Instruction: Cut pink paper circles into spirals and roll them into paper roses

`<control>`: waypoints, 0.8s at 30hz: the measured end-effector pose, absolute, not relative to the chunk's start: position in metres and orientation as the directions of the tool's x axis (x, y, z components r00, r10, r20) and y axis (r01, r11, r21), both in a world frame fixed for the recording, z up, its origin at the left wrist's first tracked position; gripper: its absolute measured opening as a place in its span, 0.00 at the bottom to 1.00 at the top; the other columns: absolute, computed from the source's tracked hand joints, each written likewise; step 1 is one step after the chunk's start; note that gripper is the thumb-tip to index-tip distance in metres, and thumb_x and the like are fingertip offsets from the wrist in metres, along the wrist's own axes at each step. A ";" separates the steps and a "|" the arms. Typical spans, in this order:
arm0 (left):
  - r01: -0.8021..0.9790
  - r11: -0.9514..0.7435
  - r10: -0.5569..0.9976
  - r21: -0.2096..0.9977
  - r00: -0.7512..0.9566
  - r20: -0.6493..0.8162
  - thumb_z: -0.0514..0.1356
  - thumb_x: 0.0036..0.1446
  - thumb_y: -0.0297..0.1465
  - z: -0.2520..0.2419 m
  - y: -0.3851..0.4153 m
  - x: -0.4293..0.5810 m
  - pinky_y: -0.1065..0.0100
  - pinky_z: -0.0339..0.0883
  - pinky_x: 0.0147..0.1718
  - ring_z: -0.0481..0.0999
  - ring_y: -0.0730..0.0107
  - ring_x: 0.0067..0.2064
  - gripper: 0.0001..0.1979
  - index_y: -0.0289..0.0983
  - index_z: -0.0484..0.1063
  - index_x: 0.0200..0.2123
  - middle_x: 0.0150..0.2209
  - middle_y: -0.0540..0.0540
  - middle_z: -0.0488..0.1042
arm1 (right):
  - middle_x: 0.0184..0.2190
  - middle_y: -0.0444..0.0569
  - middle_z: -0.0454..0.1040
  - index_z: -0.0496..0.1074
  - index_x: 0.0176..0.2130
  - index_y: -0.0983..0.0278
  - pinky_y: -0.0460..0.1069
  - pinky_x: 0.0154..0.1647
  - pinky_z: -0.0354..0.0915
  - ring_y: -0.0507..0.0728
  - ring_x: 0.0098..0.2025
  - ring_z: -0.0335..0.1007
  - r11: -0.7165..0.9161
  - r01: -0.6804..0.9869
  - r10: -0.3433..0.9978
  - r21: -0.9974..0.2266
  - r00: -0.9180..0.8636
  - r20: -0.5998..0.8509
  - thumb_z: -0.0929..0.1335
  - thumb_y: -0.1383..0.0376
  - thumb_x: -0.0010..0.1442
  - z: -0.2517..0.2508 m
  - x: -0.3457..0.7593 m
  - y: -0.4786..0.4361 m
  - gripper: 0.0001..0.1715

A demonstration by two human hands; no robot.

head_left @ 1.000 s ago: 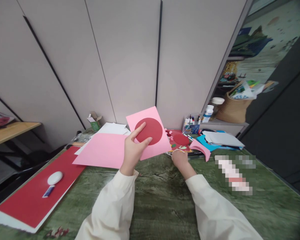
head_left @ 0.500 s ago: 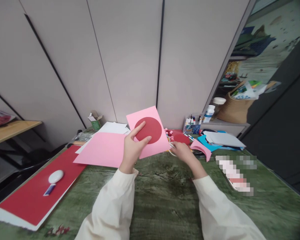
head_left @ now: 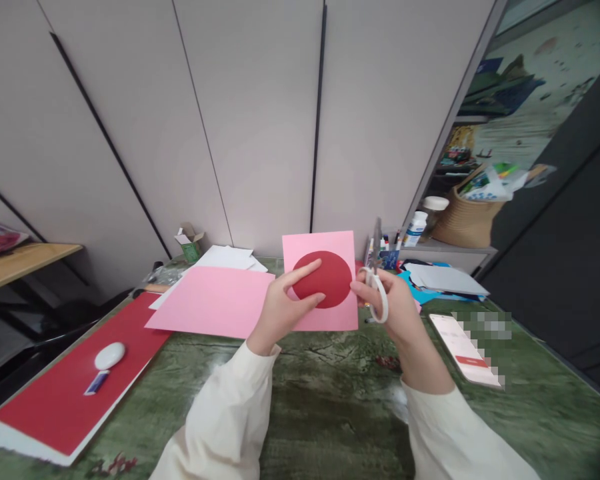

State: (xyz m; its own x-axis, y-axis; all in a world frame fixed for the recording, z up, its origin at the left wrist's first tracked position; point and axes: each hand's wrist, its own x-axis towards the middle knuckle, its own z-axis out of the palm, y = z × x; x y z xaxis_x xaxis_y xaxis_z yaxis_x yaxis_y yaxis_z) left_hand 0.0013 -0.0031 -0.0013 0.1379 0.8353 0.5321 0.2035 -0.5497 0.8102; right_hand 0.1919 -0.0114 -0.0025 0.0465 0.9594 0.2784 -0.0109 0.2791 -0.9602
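My left hand (head_left: 285, 303) pinches a pink paper square (head_left: 337, 313) with a red paper circle (head_left: 330, 277) lying on it, the thumb pressing the circle's left edge. The sheet is held upright above the green table cover (head_left: 330, 400). My right hand (head_left: 393, 303) grips white-handled scissors (head_left: 377, 280) just right of the pink square, with the blades pointing up.
A large pink sheet (head_left: 213, 300) over white paper lies at the left. A long red sheet (head_left: 70, 387) carries a white glue dispenser (head_left: 109, 357). A phone (head_left: 463, 347) lies at the right. Blue and white paper scraps (head_left: 445, 277), a marker holder (head_left: 385, 257) and a woven basket (head_left: 467, 213) stand behind.
My right hand picked the scissors up off the table and raised them beside the pink square. My left hand shifted the pink square to the right and turned it straighter.
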 end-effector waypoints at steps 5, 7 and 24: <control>0.211 -0.541 0.841 0.814 0.122 0.528 0.63 0.46 0.30 0.000 -0.006 0.004 0.60 0.71 0.45 0.70 0.56 0.50 0.25 0.45 0.69 0.50 0.50 0.48 0.71 | 0.16 0.39 0.64 0.67 0.26 0.65 0.44 0.19 0.57 0.48 0.18 0.59 0.323 0.064 0.942 -0.944 0.073 0.327 0.72 0.58 0.45 -0.002 0.191 -0.012 0.15; 0.205 -0.543 0.839 0.814 0.092 0.537 0.63 0.46 0.30 0.000 -0.007 0.004 0.60 0.70 0.46 0.71 0.56 0.50 0.25 0.44 0.69 0.51 0.50 0.48 0.72 | 0.17 0.39 0.64 0.67 0.27 0.65 0.43 0.19 0.56 0.48 0.19 0.58 0.339 0.137 0.936 -0.931 0.048 0.348 0.71 0.57 0.47 0.002 0.193 -0.015 0.15; 0.122 -0.575 0.798 0.809 -0.135 0.587 0.65 0.44 0.33 -0.002 -0.002 -0.003 0.55 0.64 0.52 0.67 0.56 0.54 0.31 0.42 0.65 0.54 0.52 0.46 0.70 | 0.16 0.39 0.59 0.61 0.23 0.64 0.44 0.19 0.50 0.49 0.19 0.54 0.371 0.584 0.910 -0.722 -0.386 0.155 0.63 0.53 0.57 0.012 0.227 -0.036 0.20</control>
